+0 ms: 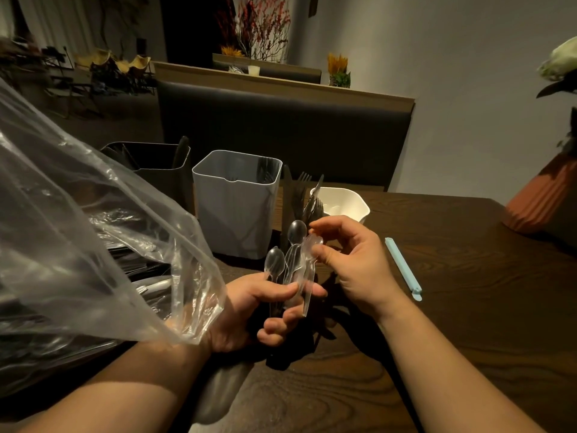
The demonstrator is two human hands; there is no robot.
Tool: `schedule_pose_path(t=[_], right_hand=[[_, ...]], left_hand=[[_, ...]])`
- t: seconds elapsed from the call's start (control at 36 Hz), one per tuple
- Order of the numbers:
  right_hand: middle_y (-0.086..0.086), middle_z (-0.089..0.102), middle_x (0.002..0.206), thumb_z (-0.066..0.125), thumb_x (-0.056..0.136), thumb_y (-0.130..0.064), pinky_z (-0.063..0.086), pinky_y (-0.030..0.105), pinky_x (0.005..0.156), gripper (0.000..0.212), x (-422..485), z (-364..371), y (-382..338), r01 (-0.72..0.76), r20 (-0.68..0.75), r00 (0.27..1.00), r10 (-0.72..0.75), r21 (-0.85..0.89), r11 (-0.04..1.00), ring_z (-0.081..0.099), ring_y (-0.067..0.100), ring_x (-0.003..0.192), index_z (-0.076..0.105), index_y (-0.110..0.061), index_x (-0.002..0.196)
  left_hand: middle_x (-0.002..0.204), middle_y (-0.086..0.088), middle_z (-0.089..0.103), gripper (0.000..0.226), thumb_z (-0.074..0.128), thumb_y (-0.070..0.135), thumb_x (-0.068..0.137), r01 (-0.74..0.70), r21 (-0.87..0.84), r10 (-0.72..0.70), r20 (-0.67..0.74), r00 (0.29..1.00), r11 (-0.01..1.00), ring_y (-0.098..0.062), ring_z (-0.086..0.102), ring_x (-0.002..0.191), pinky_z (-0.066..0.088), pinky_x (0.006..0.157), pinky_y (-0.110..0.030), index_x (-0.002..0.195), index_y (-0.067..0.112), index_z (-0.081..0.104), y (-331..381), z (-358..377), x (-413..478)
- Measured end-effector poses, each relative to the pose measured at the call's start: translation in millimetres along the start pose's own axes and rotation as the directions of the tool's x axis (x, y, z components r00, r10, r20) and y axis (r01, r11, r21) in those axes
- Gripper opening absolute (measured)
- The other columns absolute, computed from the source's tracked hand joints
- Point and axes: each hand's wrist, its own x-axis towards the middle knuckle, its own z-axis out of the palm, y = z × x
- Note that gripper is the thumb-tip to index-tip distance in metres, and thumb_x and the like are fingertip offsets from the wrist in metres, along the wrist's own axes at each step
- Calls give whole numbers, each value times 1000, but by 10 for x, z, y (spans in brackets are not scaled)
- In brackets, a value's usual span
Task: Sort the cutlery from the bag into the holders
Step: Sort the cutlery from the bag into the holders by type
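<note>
Left fingers (282, 291) grip clear cutlery (275, 264) | right fingers (325, 255) pinch one piece's top | bag (93, 229) edge over left wrist

On the table (468, 323) the bag (78, 214) lies left, the left holder (153, 165), middle holder (234, 210) and right holder (348, 203) stand in a row at the back, a clip (402, 267) lies right, and a bench (281, 120) stands behind.

The bag (78, 198) ran off the left edge, and its plastic blurred the cutlery (146, 284) inside. My left hand (249, 310) hid the handles of the clear spoons (274, 264). What stood in the black holder (156, 165) was too dark to tell.
</note>
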Motion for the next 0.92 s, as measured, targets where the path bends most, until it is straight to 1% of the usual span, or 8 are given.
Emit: schedule_pose_path(t=[0.06,0.17,0.28,0.44,0.56,0.67,0.81,0.92], right_hand=[[-3,72,102,73,83,5,57,28,87,33,-7,5,-26,-23,4,1000,23,15,1000,68,12,102,71,-20,105],[2,72,98,69,84,10,59,27,73,30,-28,3,-101,-52,26,998,50,82,995,71,15,93,72,-13,103],[5,72,99,68,85,11,59,27,72,29,-31,-9,-117,-18,25,1000,15,145,989,71,16,91,71,-12,103],[-1,70,102,71,83,9,57,30,84,34,-31,-4,-105,118,4,993,-119,68,991,66,16,101,71,-17,105],[11,66,108,73,81,9,57,31,87,30,-34,1,-100,276,-3,961,-276,19,961,64,21,106,73,-11,103],[11,67,110,72,80,12,58,35,88,30,-36,11,-89,368,13,930,-367,-43,929,64,24,110,73,-8,102],[11,66,108,69,84,10,60,28,74,23,-51,20,-98,359,22,933,-359,-28,933,67,20,102,72,-6,101],[11,64,109,66,88,5,60,28,65,17,-64,24,-89,344,39,938,-344,-14,939,67,22,97,70,-6,100]], left_hand=[[76,-8,49,47,77,21,83,-2,1,2,1,1000,1000,-10,46,50,40,43,-19,123,2,62,-3,-1,3],[76,-8,50,42,78,22,82,-20,17,20,-6,1000,1000,-9,46,50,39,43,-19,116,0,65,-7,5,-1],[72,-6,48,38,78,21,83,-61,-9,61,19,998,998,-8,45,48,39,41,-18,112,1,67,3,10,-2],[68,-5,46,38,78,19,85,-102,-101,104,18,994,990,-7,44,44,39,38,-17,117,4,65,25,-1,-17],[68,-4,50,19,74,20,88,-117,-83,120,37,992,990,-6,46,43,40,37,-16,102,8,70,33,-16,-40],[68,-6,54,17,69,17,93,-102,-121,111,69,991,987,-7,49,42,41,37,-17,105,6,67,29,-40,-56],[69,-5,57,16,61,17,98,-74,-153,94,129,987,985,-7,51,43,39,37,-16,106,5,67,36,-42,-46],[72,-7,58,17,59,17,98,-51,-187,79,148,986,981,-9,53,46,41,40,-17,106,3,65,25,-55,-31]])
